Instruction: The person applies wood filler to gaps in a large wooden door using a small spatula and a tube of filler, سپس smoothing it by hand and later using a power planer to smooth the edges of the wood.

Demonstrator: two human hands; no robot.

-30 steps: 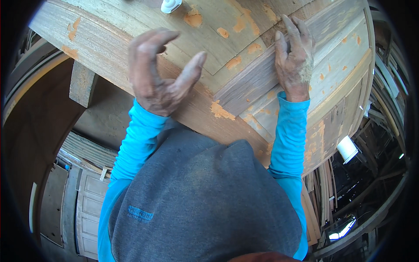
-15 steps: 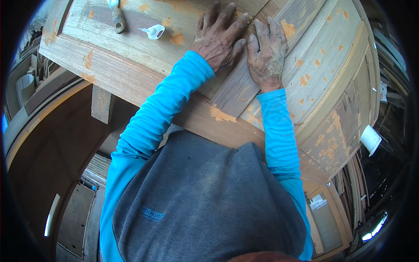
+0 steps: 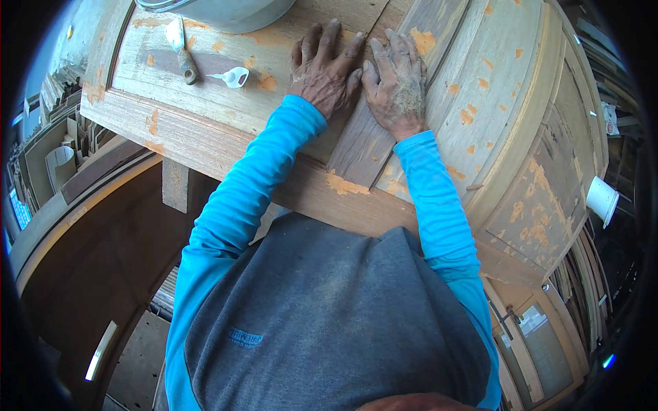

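Observation:
My left hand (image 3: 323, 72) lies palm down on a wooden panelled door (image 3: 226, 147), its fingers spread and pointing away from me. Beside it, my right hand (image 3: 397, 89) rests flat on the darker wood strip, with pale dust over its back. Nothing shows in either hand, though what is under the palms is hidden. Orange filler patches dot the door's surface. Left of my hands lie a putty knife (image 3: 186, 65) with a worn handle and a small white plastic nozzle cap (image 3: 236, 77).
A grey bucket (image 3: 240, 17) stands on the door at the far side. A white container (image 3: 602, 200) is beyond the right edge. Stacked boards (image 3: 62, 144) fill the left side, and a curved brown panel (image 3: 89, 253) stands below them. A glazed wooden frame (image 3: 548, 349) is at lower right.
The view has shifted, bringing the bucket into sight at the top. Both hands stay flat on the door, with little visible movement across it.

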